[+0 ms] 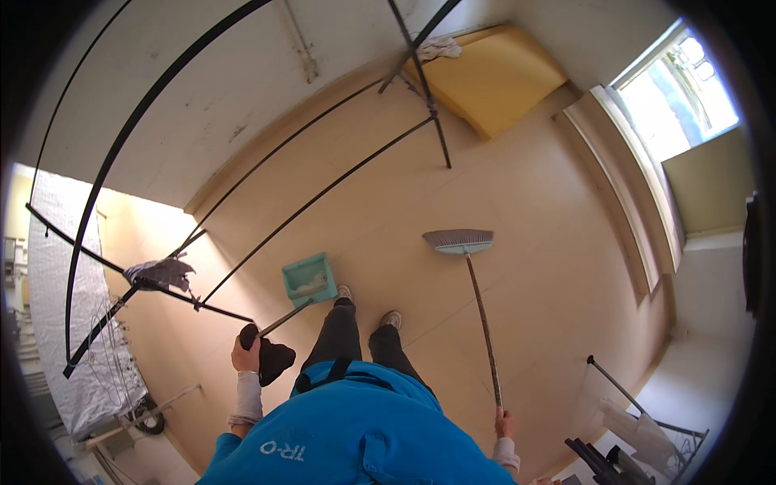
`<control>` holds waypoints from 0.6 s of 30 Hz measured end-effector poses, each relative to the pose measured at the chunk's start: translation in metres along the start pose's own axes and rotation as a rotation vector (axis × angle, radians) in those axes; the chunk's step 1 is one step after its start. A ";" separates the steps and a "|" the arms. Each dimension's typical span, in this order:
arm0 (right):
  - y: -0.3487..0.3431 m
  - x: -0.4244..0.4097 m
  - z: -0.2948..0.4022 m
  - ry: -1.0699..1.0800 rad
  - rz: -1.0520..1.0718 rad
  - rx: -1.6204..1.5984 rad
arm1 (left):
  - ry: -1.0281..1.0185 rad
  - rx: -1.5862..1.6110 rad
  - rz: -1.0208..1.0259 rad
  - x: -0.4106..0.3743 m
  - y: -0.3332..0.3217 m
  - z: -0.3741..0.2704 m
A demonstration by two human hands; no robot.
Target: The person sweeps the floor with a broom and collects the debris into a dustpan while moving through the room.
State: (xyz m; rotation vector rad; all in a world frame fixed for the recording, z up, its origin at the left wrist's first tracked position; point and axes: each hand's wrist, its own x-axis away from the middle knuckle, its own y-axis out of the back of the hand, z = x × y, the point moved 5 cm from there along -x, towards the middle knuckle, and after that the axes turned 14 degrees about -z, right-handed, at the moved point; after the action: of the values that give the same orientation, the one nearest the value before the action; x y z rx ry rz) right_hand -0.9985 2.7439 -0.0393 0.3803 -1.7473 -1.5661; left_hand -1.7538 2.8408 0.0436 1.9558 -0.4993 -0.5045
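Note:
In my left hand (247, 356) are the long handle of a green dustpan (292, 267) and a dark, bunched cloth (276, 362). Whitish debris (312, 284) lies inside the pan, which is beside my left shoe. My right hand (504, 423) is closed around the worn stick of a broom (483, 321). The broom's pale head with grey bristles (459, 240) rests on the floor ahead of my feet, to the right.
A black metal rack frame (315, 188) spans the left side, with a grey cloth (160, 274) on its bar. Yellow sheet material (494, 79) lies in the far corner. A ledge (618, 188) runs below the window at right. Another metal stand (636, 406) is at lower right.

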 end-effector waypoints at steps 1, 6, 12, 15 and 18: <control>-0.001 0.006 0.000 0.028 -0.030 -0.046 | -0.008 0.021 -0.003 -0.002 -0.003 -0.003; 0.009 0.043 0.062 0.120 -0.032 -0.165 | -0.038 0.093 -0.009 -0.013 -0.025 -0.028; -0.012 0.002 0.221 0.183 0.125 -0.344 | -0.079 0.111 0.106 -0.031 -0.060 -0.071; -0.046 -0.041 0.314 0.230 0.112 -0.340 | -0.142 0.099 0.138 -0.044 -0.073 -0.107; -0.073 -0.087 0.411 0.245 0.100 -0.382 | -0.153 0.130 0.165 -0.058 -0.084 -0.127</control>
State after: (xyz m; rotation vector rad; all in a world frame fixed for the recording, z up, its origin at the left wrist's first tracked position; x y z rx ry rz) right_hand -1.2416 3.0836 -0.1266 0.2754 -1.2316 -1.6594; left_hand -1.7220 2.9995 0.0259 1.9865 -0.8014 -0.5295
